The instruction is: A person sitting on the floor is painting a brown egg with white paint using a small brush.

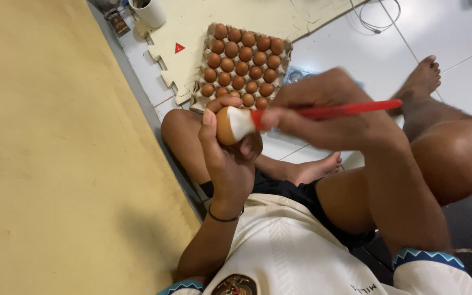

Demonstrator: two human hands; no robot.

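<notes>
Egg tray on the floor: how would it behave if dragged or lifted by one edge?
The cardboard egg tray looks thin, so it would probably sag when lifted. It is full of brown eggs, so likely heavy. They sit loose in cups and could crack.

A grey-brown cardboard egg tray (241, 64), square and filled with brown eggs, lay on the floor just beyond the held egg. Left of the tray, a small red triangular label (179, 48) sat on a pale yellow mat. Farther left stood a small dark packet (118, 23).
</notes>
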